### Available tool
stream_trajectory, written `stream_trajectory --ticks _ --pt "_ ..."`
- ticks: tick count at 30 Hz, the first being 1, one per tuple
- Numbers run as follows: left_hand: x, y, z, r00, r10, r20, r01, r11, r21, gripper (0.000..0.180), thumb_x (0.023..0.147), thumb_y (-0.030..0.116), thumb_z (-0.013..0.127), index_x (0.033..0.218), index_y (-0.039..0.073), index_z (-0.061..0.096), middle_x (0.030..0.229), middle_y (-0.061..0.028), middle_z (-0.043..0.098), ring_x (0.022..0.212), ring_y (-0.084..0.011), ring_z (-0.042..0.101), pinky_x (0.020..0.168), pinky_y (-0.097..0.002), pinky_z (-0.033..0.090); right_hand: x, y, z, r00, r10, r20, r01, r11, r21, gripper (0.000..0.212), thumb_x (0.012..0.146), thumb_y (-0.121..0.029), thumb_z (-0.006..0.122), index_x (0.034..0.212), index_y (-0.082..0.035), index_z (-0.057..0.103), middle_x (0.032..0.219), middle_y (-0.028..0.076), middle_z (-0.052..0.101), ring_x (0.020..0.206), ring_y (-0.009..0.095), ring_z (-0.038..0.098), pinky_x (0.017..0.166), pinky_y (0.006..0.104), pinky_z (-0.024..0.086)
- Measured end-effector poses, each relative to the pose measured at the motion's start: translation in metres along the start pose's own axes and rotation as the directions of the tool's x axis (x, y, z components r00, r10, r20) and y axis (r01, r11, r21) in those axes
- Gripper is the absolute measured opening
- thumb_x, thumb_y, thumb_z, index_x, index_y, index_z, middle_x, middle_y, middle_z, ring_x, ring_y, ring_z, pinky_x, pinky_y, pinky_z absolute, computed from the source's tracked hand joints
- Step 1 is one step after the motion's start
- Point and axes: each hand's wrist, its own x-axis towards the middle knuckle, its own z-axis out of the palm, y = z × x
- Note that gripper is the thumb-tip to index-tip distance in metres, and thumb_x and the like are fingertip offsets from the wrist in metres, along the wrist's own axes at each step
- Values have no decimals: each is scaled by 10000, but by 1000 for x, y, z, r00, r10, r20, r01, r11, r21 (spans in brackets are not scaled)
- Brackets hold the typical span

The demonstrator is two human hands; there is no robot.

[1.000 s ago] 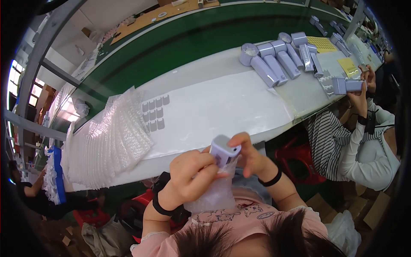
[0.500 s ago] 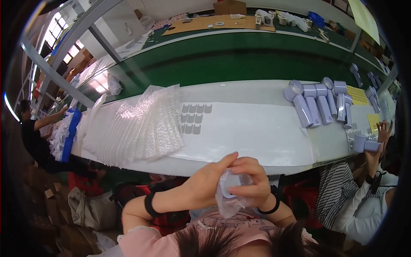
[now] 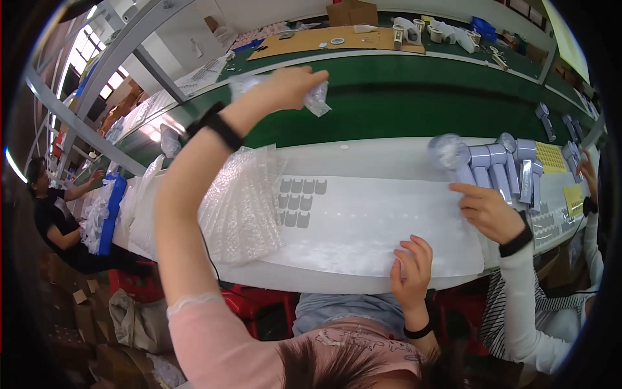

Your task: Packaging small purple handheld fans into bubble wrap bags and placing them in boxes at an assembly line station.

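My left hand [image 3: 288,87] is stretched far forward over the green belt [image 3: 382,97]. Its fingers are closed on a bubble-wrapped package [image 3: 317,100], which sticks out on both sides of the hand; the wrapped item inside cannot be made out here. Low over the front of the white table [image 3: 363,272], my right hand [image 3: 413,271] is open and holds nothing, fingers up and apart. Between my arms a white sheet [image 3: 376,220] carries rows of grey rounded stickers [image 3: 297,203]. Under and beside my left forearm lies a fanned stack of bubble-wrap bags [image 3: 243,214].
At the right, a co-worker's hand [image 3: 489,211] reaches toward several lavender handheld devices [image 3: 497,170], beside yellow sticker sheets [image 3: 551,157]. Metal frame posts [image 3: 159,72] rise at left. Another person [image 3: 55,207] stands far left by a blue bin [image 3: 111,214].
My left hand has carried the wrapped package from in front of my chest out over the belt. My right hand has let go of it. The co-worker's hand has come in over the table.
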Motion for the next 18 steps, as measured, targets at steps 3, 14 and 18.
stream_trajectory --ticks 3,14,18 --pt "27 -30 91 996 -54 70 51 998 41 510 665 20 615 1129 150 448 949 -115 564 921 -332 568 739 -504 426 -7 0 1 999 37 9 -37 999 -1 141 686 44 522 813 14 575 933 132 561 952 333 526 809 401 438" --pt "-34 -45 38 883 -418 214 425 905 15 525 719 321 658 1134 43 495 1083 -211 562 966 -363 566 830 -461 453 -4 -3 5 1000 -3 2 2 997 74 157 668 48 537 815 19 582 873 127 570 868 314 552 742 379 465" --pt "-127 9 -55 881 -446 160 451 892 0 384 727 335 656 846 -21 574 809 -219 604 844 -389 583 745 -437 475 -8 -1 -5 1000 -3 6 3 995 95 140 684 56 522 807 18 578 871 128 572 856 306 551 752 371 458"
